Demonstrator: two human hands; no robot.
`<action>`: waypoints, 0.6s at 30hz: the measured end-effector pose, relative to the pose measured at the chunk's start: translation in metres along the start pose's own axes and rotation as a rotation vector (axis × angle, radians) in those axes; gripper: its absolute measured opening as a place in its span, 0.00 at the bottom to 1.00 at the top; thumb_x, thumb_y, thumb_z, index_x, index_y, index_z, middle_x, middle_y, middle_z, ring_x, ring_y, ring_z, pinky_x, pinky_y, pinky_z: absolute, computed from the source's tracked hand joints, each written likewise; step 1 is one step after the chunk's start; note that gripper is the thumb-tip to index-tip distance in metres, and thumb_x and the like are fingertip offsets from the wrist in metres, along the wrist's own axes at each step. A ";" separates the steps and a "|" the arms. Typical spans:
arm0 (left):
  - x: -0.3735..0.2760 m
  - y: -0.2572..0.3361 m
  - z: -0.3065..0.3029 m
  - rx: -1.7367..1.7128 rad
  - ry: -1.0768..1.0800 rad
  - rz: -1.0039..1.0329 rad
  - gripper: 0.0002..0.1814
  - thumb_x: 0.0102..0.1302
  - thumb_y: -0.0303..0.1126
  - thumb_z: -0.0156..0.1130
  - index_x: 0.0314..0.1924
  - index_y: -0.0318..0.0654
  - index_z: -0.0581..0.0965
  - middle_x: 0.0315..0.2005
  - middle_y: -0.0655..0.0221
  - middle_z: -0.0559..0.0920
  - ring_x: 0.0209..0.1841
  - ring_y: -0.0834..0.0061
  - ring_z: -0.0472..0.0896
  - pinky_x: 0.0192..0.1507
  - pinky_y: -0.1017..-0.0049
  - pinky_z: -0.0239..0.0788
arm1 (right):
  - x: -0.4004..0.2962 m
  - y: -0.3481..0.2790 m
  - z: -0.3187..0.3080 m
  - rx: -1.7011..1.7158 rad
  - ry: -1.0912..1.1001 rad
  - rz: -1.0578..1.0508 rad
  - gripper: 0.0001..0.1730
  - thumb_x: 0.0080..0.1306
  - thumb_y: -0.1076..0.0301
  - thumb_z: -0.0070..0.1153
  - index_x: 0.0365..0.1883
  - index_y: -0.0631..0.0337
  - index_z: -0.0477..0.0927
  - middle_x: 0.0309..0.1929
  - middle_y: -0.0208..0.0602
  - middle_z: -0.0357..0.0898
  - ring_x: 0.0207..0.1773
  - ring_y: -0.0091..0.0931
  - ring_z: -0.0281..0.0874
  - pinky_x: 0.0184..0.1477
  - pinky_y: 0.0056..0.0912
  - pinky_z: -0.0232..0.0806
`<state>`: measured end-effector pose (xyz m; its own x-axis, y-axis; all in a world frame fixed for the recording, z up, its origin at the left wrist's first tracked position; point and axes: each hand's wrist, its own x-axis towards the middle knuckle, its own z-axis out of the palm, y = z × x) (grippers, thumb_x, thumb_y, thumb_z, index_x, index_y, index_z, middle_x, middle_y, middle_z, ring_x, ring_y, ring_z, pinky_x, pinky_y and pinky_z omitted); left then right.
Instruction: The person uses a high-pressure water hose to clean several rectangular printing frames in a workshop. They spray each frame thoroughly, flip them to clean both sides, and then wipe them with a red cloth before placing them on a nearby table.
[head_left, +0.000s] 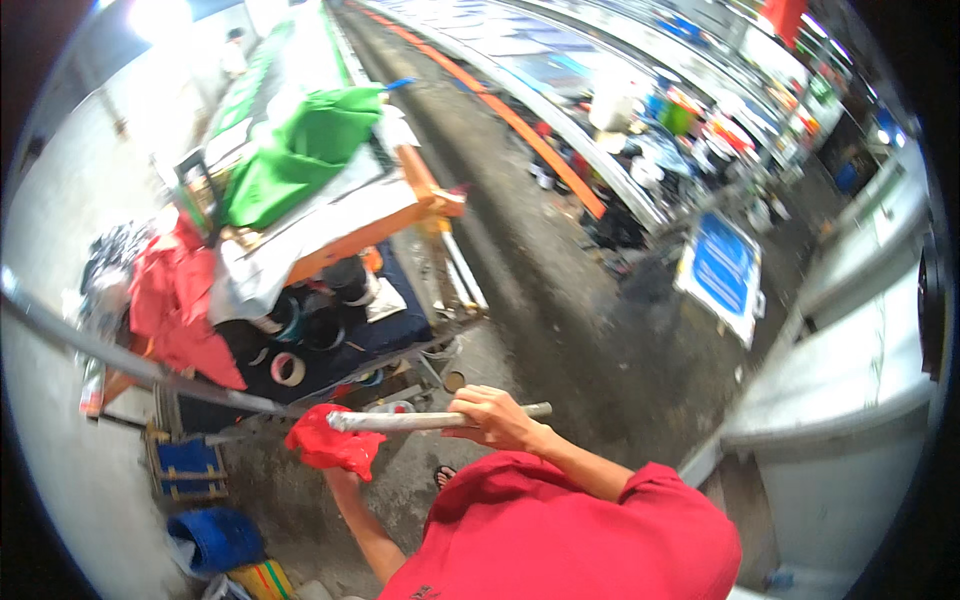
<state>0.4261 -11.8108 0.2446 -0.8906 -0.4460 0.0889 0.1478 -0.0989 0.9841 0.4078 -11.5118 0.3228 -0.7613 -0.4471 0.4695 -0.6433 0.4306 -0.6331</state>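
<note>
My right hand is closed around a pale, worn stick, which lies across the view in front of my red shirt. A bright red cloth covers most of my left hand; its fingers are hidden beneath the cloth. The stick's left end overlaps the cloth, and whether they touch is unclear. Beyond my hands stands a wood-edged table with a green cloth on top. Under its top, a shelf holds dark containers and a roll of tape.
A red cloth hangs at the table's left. A blue barrel lies lower left. To the right, a white-edged blue panel leans near a long table cluttered with containers. A metal bar crosses the left. A person stands far back.
</note>
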 end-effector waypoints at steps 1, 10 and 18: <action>-0.002 -0.001 -0.004 -0.017 -0.020 -0.026 0.37 0.66 0.56 0.57 0.66 0.39 0.63 0.59 0.64 0.72 0.58 0.67 0.74 0.58 0.62 0.69 | 0.010 -0.002 -0.005 0.100 -0.043 0.043 0.17 0.59 0.57 0.66 0.32 0.61 0.76 0.30 0.36 0.71 0.35 0.35 0.73 0.39 0.36 0.66; 0.051 0.011 0.062 -0.366 -0.424 -0.054 0.36 0.67 0.54 0.58 0.67 0.40 0.64 0.59 0.66 0.72 0.57 0.70 0.74 0.58 0.65 0.69 | 0.117 0.007 0.033 0.894 -0.222 0.571 0.47 0.69 0.27 0.30 0.58 0.65 0.75 0.40 0.29 0.81 0.41 0.18 0.74 0.43 0.23 0.67; 0.084 0.017 0.127 -0.413 -0.478 -0.065 0.34 0.66 0.52 0.58 0.64 0.38 0.66 0.57 0.63 0.74 0.56 0.67 0.75 0.57 0.64 0.69 | 0.129 -0.007 0.026 1.329 -0.443 0.745 0.37 0.73 0.33 0.30 0.32 0.54 0.81 0.22 0.28 0.78 0.19 0.17 0.73 0.23 0.23 0.66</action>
<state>0.2989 -11.7375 0.2881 -0.9830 0.0096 0.1834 0.1553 -0.4897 0.8579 0.3158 -11.5931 0.3719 -0.6250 -0.7435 -0.2377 0.5546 -0.2087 -0.8055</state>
